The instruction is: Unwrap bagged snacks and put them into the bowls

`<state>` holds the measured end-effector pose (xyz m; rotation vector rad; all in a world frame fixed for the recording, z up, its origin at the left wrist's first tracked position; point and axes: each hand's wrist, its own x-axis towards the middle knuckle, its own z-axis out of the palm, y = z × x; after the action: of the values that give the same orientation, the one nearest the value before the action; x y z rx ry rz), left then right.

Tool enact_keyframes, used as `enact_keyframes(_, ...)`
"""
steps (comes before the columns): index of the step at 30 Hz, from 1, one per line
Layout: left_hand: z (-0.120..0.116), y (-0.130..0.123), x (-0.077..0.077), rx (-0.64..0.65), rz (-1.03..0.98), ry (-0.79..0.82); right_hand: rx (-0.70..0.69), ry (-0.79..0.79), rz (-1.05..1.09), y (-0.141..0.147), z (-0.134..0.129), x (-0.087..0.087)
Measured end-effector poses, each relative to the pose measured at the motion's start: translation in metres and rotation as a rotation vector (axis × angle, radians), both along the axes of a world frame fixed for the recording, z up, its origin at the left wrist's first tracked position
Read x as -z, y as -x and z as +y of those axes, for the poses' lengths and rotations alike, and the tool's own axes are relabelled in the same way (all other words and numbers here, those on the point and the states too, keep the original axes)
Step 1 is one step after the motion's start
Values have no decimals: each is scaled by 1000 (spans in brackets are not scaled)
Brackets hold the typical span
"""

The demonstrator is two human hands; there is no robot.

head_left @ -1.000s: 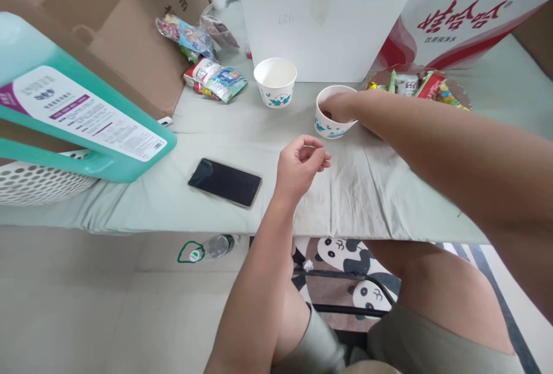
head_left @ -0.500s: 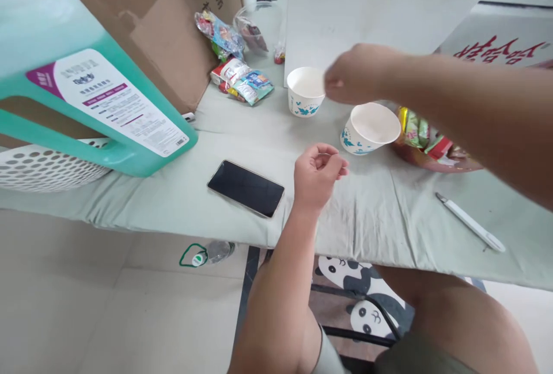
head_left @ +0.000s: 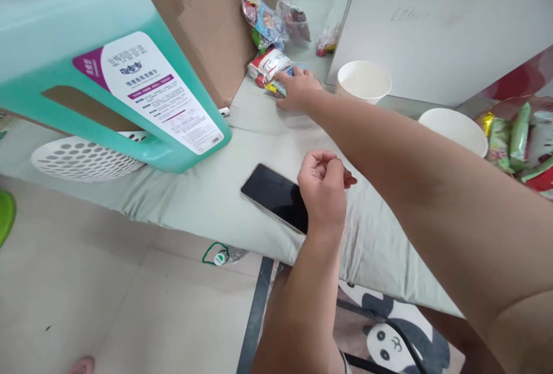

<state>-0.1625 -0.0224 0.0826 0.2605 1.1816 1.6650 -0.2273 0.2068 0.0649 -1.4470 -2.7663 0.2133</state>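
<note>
My right hand reaches across to the snack packets beside the cardboard box, its fingers spread over a blue and yellow one. Whether the fingertips grip it cannot be made out. Curled loosely, my left hand rests near the right end of a black phone, with nothing visible in it. Beyond my right forearm stand two white paper bowls, one near the wrist and another farther right, both partly hidden by the arm.
A large green jug and a white perforated basket stand at left, before a cardboard box. Behind the packets is a clear plastic tub. Snack packets lie at the far right. A bottle is below the table edge.
My right hand has moved left from above the bowls to the snack packets, and its fingers have opened out. The view has shifted left. My left hand stays curled and now overlaps the phone's end.
</note>
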Motion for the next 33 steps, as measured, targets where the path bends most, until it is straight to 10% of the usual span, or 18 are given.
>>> enact_keyframes(8, -4, -2, -2, -21, 10, -29, -144, -65, -70, -37, -30, -2)
enact_keyframes(25, -2, -13, 6, -297, 412, -43, -169, -50, 77, -169, -178, -2)
enact_keyframes(29, -4, -15, 6, -317, 460, -109, -132, -25, 385, -212, -199, 9)
enact_keyframes(33, -4, -21, 10, -73, 468, -113, 151, 229, 1106, -252, -219, 11)
